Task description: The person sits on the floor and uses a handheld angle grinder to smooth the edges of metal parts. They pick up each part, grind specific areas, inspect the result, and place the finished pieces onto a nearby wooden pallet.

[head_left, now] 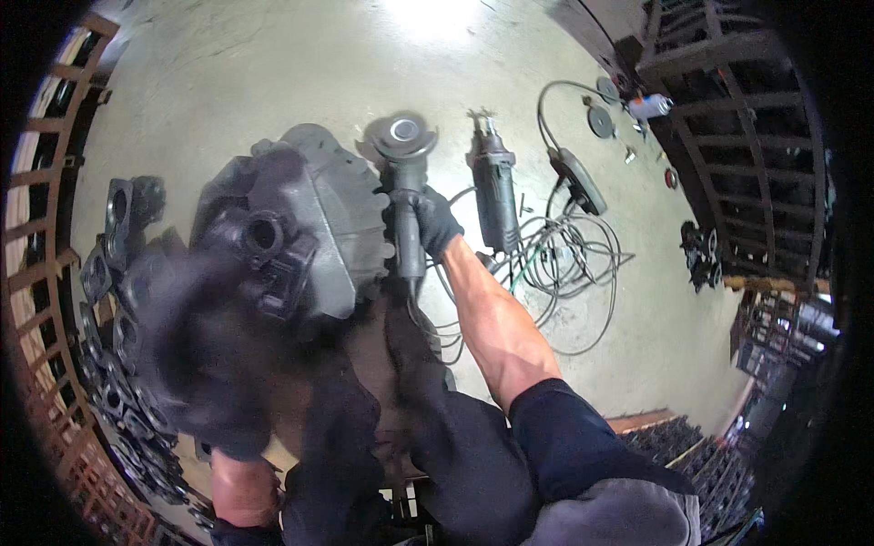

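My right hand, in a black glove, is closed around the body of an angle grinder. The grinder's disc head points away from me. Left of it is a large dark metal casting with a notched rim and a round opening in a raised part. My left hand, gloved in black too, is at the near left side of that casting. Motion blur smears it, so its fingers and anything in them cannot be made out. Just right of the angle grinder, a straight die grinder lies on the floor.
Tangled cables lie right of the tools, beside a power strip. Farther off are dark discs and a spray can. Metal crates flank the right; another crate and several dark castings line the left.
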A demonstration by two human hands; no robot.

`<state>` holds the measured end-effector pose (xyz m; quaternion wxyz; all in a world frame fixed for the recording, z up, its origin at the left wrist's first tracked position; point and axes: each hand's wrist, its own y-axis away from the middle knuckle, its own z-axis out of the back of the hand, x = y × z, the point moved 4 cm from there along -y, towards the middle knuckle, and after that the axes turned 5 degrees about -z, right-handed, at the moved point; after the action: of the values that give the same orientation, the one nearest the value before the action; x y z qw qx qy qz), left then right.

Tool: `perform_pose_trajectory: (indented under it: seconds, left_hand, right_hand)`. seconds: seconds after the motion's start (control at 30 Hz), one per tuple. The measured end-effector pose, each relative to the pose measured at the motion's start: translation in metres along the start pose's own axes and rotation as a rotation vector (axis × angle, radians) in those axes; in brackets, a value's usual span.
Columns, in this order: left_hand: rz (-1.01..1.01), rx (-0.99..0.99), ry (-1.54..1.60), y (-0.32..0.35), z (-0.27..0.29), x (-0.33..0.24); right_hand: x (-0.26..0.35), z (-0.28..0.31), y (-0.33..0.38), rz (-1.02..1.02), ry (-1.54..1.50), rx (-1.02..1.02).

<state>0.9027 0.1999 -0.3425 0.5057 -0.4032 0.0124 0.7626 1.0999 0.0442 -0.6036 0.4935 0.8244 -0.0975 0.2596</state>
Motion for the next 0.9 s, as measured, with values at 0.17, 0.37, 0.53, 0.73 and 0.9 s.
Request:
perform_pose_trajectory:
  seconds: [0.17,0.37,0.53,0.73,0.9]
  left_hand:
    - [0.116,0.037,-0.064,-0.020,0.007,0.087]
    - [-0.176,0.360,-0.247,-0.032,-0.009,0.092]
    - [-0.134,0.434,-0.443,-0.022,-0.006,0.106]
    - [-0.207,0.293,-0.180,-0.026,-0.010,0.126]
    - [0.432,0.221,0.325,-0.029,-0.014,0.133]
  right_hand:
    - [0.009,0.013,0.006,0.012,0.463,-0.153]
    - [-0.002,0.071,0.044,0.282,0.982,-0.599]
    - [-0.030,0.130,0.090,0.466,1.270,-0.756]
    - [-0.050,0.155,0.097,0.277,1.108,-0.810]
    - [-0.069,0.151,0.107,0.241,1.147,-0.844]
